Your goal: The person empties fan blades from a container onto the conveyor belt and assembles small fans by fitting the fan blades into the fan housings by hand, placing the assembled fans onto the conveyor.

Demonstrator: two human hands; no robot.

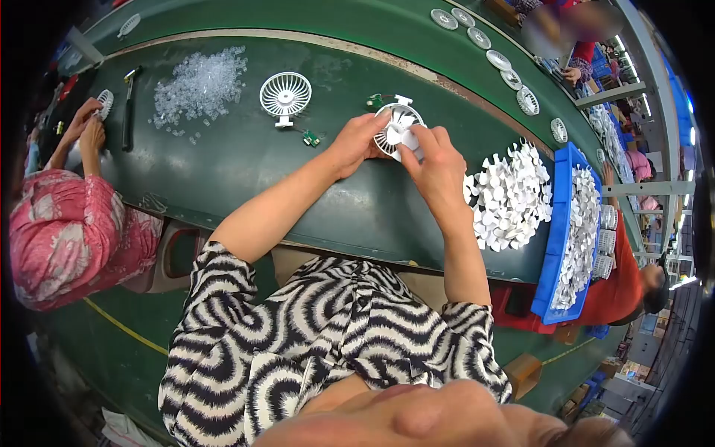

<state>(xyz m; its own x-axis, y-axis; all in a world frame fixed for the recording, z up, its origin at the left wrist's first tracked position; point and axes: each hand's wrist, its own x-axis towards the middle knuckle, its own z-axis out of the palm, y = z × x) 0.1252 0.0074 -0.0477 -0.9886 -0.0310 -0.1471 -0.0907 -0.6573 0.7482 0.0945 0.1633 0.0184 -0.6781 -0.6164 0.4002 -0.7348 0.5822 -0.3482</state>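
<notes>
My left hand (357, 144) grips a white round fan housing (409, 113) by its near left side, thumb on the rim. Inside the housing sits a white fan blade (396, 135), pinched by the thumb and fingers of my right hand (439, 162). Whether the blade is fully seated, I cannot tell. A small green circuit board (375, 100) lies by the housing's far side. Left of my hands, a second white fan housing (285, 94) rests on the table, with its own green circuit board (311, 138) beside it.
White fan blades (514, 197) are heaped right of my hands, beside a blue bin (555, 242) of more blades. Small clear plastic pieces (201, 86) and a hammer (129, 108) lie left. White grilles (499, 59) line the far belt. A co-worker (71, 231) sits at left.
</notes>
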